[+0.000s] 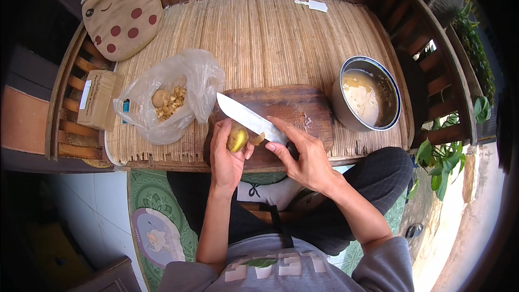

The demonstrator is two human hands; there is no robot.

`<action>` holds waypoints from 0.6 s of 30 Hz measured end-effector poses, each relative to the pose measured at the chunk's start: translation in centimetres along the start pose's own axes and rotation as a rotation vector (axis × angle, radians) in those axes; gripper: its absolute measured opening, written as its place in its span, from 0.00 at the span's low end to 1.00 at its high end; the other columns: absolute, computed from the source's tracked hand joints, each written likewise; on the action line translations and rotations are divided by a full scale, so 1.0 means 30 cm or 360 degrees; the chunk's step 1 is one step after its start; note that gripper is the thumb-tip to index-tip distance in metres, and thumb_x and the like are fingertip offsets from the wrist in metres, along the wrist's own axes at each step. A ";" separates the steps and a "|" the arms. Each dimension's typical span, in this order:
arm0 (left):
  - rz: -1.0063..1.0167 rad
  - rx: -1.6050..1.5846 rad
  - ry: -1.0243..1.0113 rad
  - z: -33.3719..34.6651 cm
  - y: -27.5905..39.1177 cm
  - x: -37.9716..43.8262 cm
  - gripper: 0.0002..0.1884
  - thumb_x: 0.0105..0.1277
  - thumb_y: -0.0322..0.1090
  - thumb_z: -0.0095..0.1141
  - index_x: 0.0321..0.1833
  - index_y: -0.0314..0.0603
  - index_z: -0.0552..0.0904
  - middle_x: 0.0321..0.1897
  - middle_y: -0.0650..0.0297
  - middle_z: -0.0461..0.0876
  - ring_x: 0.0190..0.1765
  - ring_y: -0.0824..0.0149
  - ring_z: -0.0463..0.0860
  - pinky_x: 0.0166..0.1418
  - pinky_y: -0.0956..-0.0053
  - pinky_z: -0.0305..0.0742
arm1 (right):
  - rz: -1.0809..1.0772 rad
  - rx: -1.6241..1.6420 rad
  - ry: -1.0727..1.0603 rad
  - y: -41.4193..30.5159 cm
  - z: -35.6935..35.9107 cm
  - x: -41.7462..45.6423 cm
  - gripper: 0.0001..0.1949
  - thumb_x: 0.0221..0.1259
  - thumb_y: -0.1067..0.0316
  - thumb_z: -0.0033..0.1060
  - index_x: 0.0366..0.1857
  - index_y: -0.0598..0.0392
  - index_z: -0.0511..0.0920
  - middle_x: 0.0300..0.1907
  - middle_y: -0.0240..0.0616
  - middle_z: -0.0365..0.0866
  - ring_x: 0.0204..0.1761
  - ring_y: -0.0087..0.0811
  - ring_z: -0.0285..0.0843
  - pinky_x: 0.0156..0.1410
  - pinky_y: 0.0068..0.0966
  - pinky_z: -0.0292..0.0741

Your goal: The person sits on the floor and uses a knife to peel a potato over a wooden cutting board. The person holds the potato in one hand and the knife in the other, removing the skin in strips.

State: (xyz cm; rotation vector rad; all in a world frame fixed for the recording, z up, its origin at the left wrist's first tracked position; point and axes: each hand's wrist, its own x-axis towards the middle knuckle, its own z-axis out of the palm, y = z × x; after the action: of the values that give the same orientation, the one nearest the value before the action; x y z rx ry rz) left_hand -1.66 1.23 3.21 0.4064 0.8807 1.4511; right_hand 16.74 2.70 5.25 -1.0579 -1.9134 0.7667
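Observation:
My left hand holds a partly peeled potato, its bared yellow patch facing up. In my right hand is a large kitchen knife, the blade pointing up and to the left. A piece of peel sits at the blade's lower edge, right of the potato. Under the knife lies a dark wooden cutting board with wet spots. To the left, an open clear plastic bag contains peelings and a round brown item. A metal pot with cloudy liquid stands right of the board.
A woven mat covers the wooden bench. A cardboard box and a blue lighter are at the left, below a spotted cushion. A small white board-shaped item lies at the back. Slatted rails border the bench.

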 end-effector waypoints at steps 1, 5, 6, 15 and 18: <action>0.0006 0.0032 0.0001 0.002 -0.002 0.000 0.13 0.79 0.44 0.45 0.51 0.42 0.74 0.40 0.61 0.80 0.34 0.67 0.79 0.32 0.76 0.70 | 0.0076 -0.0056 -0.0037 -0.014 -0.005 -0.002 0.22 0.69 0.58 0.64 0.60 0.59 0.74 0.46 0.58 0.84 0.44 0.57 0.85 0.44 0.43 0.82; 0.0039 0.0138 -0.0012 0.021 -0.005 -0.005 0.12 0.79 0.43 0.45 0.49 0.42 0.72 0.33 0.62 0.77 0.31 0.67 0.80 0.30 0.75 0.71 | 0.0113 -0.0200 0.0027 -0.017 -0.009 0.001 0.18 0.70 0.57 0.63 0.55 0.58 0.76 0.43 0.58 0.84 0.41 0.57 0.85 0.41 0.46 0.81; 0.0053 0.0155 -0.0017 0.027 -0.004 -0.007 0.11 0.79 0.43 0.45 0.49 0.42 0.71 0.31 0.62 0.76 0.30 0.66 0.80 0.29 0.75 0.72 | 0.0223 -0.0233 -0.0013 -0.026 -0.013 0.002 0.17 0.70 0.56 0.62 0.52 0.58 0.76 0.41 0.58 0.84 0.39 0.57 0.85 0.39 0.46 0.81; 0.0054 0.0383 -0.0048 0.019 -0.008 -0.008 0.14 0.79 0.44 0.41 0.50 0.39 0.72 0.35 0.50 0.81 0.30 0.64 0.80 0.30 0.74 0.73 | 0.0606 -0.0316 -0.0100 -0.045 -0.030 0.022 0.16 0.71 0.54 0.62 0.46 0.58 0.76 0.26 0.55 0.82 0.31 0.59 0.83 0.35 0.46 0.77; -0.0007 0.0232 -0.0106 -0.001 0.007 -0.003 0.14 0.79 0.45 0.42 0.48 0.40 0.71 0.35 0.53 0.82 0.28 0.66 0.79 0.26 0.76 0.70 | 0.0515 0.0028 -0.0175 -0.047 -0.036 0.017 0.18 0.71 0.56 0.61 0.54 0.59 0.75 0.31 0.57 0.83 0.33 0.57 0.85 0.38 0.44 0.78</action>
State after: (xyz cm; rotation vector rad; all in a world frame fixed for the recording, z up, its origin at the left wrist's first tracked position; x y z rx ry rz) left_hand -1.82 1.14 3.35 0.5581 0.9362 1.3662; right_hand 16.96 2.61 7.09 -1.3587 -1.8435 1.0386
